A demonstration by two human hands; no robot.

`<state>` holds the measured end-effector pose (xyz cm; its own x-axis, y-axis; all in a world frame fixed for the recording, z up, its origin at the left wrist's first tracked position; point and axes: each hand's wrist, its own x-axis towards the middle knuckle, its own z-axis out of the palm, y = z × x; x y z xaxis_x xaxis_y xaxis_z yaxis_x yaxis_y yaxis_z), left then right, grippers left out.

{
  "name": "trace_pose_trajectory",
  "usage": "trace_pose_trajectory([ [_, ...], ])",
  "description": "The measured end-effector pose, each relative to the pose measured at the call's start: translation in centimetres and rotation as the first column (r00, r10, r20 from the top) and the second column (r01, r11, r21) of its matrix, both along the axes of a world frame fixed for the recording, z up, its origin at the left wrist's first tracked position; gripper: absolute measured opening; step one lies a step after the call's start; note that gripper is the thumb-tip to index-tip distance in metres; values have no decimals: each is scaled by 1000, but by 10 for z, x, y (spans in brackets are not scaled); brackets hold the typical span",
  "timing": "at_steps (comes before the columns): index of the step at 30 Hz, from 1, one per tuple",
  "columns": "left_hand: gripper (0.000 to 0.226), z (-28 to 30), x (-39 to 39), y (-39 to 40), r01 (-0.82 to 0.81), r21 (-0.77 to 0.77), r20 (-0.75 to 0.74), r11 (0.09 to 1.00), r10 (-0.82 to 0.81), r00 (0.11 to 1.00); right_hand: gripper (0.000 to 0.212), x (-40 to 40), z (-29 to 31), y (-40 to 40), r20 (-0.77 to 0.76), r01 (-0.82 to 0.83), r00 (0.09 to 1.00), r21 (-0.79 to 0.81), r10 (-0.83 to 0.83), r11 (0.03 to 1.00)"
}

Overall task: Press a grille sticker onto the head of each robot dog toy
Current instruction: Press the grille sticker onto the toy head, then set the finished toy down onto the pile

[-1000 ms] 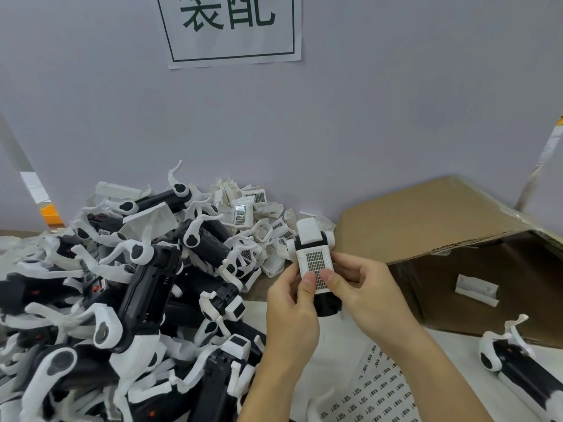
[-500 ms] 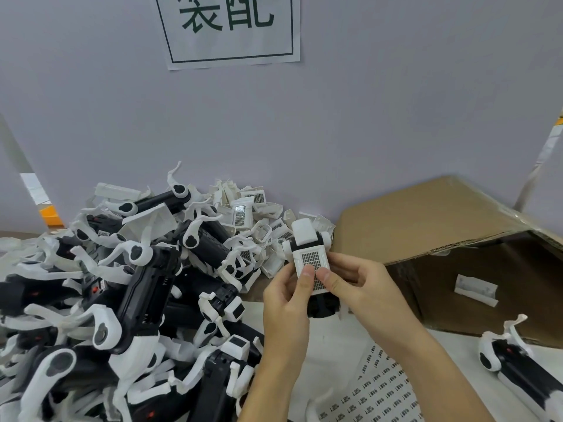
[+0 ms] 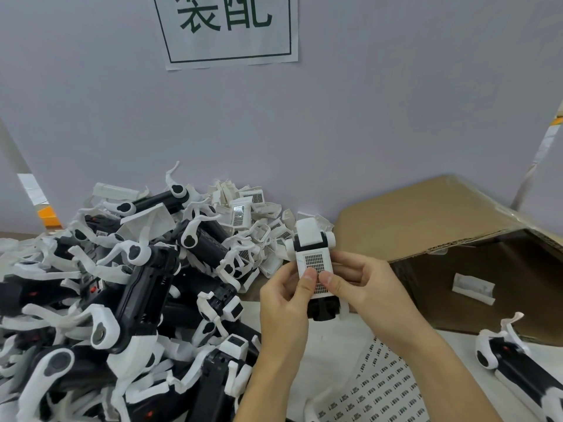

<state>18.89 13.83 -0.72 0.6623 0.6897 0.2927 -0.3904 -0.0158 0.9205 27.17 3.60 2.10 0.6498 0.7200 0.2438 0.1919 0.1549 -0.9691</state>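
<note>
I hold one black-and-white robot dog toy [image 3: 310, 239] upright in front of me, its white head panel facing me. A grille sticker [image 3: 313, 261] of small dark squares lies on that panel. My left hand [image 3: 285, 303] grips the toy's left side, its thumb pressing the sticker's lower part. On the right side my right hand [image 3: 362, 287] grips the toy, with its thumb pressing the sticker beside the left thumb. The toy's black body shows below my fingers.
A big heap of black-and-white robot dog toys [image 3: 122, 300] fills the left. White head parts with grilles [image 3: 243, 208] lie at the wall. A sticker sheet [image 3: 380, 388] lies under my wrists. An open cardboard box [image 3: 457, 226] stands right, one more toy [image 3: 515, 363] before it.
Both thumbs have slid a little along the sticker while the toy shifted slightly left and tilted. The grip of both hands stays the same.
</note>
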Motion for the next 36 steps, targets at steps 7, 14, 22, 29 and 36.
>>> trace_pose_trajectory([
  [7,26,-2,2,-2,47,-135,0,990,-47,999,28,-1,-2,3,20,55,998,-2,-55,998],
  [14,35,0,2,-1,-82,-10,36,997,83,996,17,-10,-6,13,82,139,987,20,-140,990],
  [22,74,1,0,6,-218,-201,-164,955,186,969,27,-11,-6,12,441,257,887,-225,-137,940],
  [29,40,3,-1,3,22,-301,74,953,0,997,15,-10,-7,12,451,341,854,-111,-258,934],
  [36,21,0,-1,5,-251,-192,-6,949,254,967,61,12,-1,-15,-62,235,969,-58,-238,970],
])
